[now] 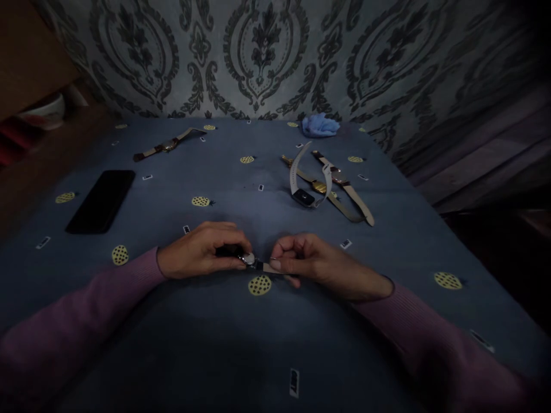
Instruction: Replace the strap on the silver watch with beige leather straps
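Near the front middle of the table, my left hand (pixel 209 249) is closed on a wristwatch (pixel 248 259), thumb and fingers at the sides of its small round case. The watch lies back side up or face up; in the dim light I cannot tell. Its strap, dark by the case and pale beyond, stretches right to my right hand (pixel 307 258). The right thumb and forefinger are pinched over the strap, at a thin, shiny bit too small to name. Part of the strap is hidden under the right fingers.
Right of centre lie a smartwatch (pixel 303 198) with a looped pale band, a gold watch (pixel 319 187) and a pale-strapped watch (pixel 359 201). A blue crumpled cloth (pixel 321 125) sits by the wall. At left are another watch (pixel 169 145) and a black phone (pixel 102 201).
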The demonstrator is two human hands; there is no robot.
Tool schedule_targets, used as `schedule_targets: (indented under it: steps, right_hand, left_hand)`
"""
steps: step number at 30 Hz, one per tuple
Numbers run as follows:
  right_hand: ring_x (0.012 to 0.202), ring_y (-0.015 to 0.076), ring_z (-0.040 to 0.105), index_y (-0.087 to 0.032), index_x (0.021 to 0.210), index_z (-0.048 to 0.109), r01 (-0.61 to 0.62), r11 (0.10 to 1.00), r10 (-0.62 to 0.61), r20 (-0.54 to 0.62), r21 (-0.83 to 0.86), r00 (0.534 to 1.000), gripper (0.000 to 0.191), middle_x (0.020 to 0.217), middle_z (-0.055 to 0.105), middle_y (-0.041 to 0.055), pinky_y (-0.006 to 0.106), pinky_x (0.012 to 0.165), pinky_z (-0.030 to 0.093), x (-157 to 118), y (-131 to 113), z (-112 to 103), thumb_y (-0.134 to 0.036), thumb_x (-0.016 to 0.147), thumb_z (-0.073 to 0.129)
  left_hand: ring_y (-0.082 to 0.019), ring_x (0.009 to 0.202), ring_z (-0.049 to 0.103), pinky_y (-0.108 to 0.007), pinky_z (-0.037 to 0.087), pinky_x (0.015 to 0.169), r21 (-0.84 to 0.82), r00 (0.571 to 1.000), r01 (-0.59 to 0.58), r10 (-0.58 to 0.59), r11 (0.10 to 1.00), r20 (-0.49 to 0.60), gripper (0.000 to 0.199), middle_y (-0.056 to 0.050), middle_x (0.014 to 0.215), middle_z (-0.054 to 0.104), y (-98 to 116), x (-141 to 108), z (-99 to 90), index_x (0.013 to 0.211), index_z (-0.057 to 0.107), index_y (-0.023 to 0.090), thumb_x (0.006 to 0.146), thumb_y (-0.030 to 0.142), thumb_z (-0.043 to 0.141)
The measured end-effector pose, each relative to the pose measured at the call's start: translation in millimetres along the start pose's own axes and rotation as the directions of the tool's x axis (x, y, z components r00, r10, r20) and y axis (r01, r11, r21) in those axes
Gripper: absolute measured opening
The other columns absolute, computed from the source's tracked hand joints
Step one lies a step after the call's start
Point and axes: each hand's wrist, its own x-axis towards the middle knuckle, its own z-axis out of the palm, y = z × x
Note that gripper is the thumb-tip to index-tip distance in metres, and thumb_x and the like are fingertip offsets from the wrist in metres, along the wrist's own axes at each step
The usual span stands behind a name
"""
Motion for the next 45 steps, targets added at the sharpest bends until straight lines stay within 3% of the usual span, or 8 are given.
schedule_targets:
  steps: [22, 36, 45]
  right_hand:
    - [0.046, 0.0056, 0.042, -0.015, 0.067, 0.058, 0.011, 1.0, -0.011, -0.035, 0.009, 0.999, 0.031, 0.045, 0.05, -0.0082, 0.023, 0.053, 0.034, -0.4, 1.3, 0.6, -0.038, 0.066, 0.079]
    - [0.048, 0.0077, 0.042, -0.017, 0.072, 0.057, 0.053, 0.997, -0.061, -0.136, -0.062, 0.989, 0.028, 0.05, 0.051, -0.0059, 0.023, 0.052, 0.032, -1.5, 7.1, 6.3, -0.041, 0.074, 0.071]
    - [0.046, 0.0074, 0.041, -0.018, 0.07, 0.056, 0.071, 0.993, -0.089, -0.189, -0.1, 0.978, 0.015, 0.048, 0.05, -0.0062, 0.021, 0.048, 0.03, 3.5, 14.4, 11.5, -0.028, 0.077, 0.064]
  left_hand:
    - [-0.014, 0.08, 0.061, -0.026, 0.05, 0.072, 0.003, 1.0, 0.01, -0.01, 1.0, 0.001, 0.014, -0.004, 0.089, 0.067, -0.6, -0.1, 0.0, 0.096, 0.066, 0.015, 0.085, 0.024, 0.065]
    - [-0.014, 0.08, 0.059, -0.024, 0.048, 0.071, 0.01, 1.0, -0.005, 0.005, 1.0, 0.029, 0.011, -0.004, 0.087, 0.067, -2.1, -0.8, 1.6, 0.095, 0.065, 0.015, 0.086, 0.021, 0.064]
    - [-0.017, 0.087, 0.06, -0.029, 0.051, 0.076, 0.062, 0.993, -0.098, 0.094, 0.993, 0.069, 0.011, -0.006, 0.092, 0.069, -1.4, -0.2, 2.6, 0.099, 0.064, 0.015, 0.09, 0.02, 0.059]
